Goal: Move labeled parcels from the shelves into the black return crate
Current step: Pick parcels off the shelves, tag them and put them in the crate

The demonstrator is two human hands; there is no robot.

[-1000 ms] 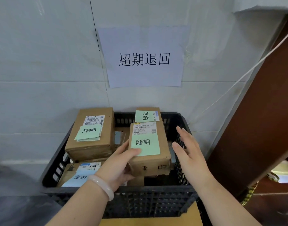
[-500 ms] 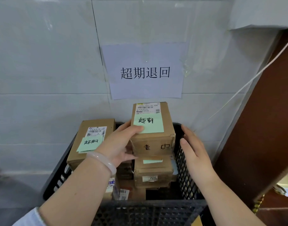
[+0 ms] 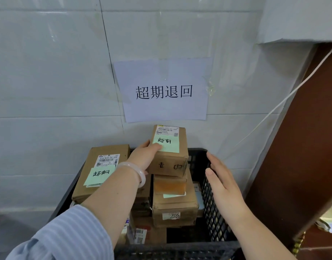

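Head cam: left hand [image 3: 144, 158] grips the small parcel [image 3: 169, 156], thumb on its green note, parcel atop the stack in the black crate [image 3: 214, 209]. Right hand [image 3: 221, 182] is flat, fingers pressed together, the parcel just left of them, apart.

Down in the lower middle of the frame sits the black crate [image 3: 216, 218], its mesh wall running up the right side, and it's packed with cardboard. At lower left a big box [image 3: 108, 184] tilts up against the crate's left rim, a green note [image 3: 98, 175] stuck under its shipping label. Centre frame is a stack: a box marked 705 [image 3: 172, 205] at the base, a box with an orange face [image 3: 170, 184] on it, and on top a small box [image 3: 169, 162] wearing its own green slip [image 3: 167, 145]. Whether that one has fully settled, can't tell. Deeper in, at bottom centre, a barcoded parcel [image 3: 142, 231] lies low in the crate.
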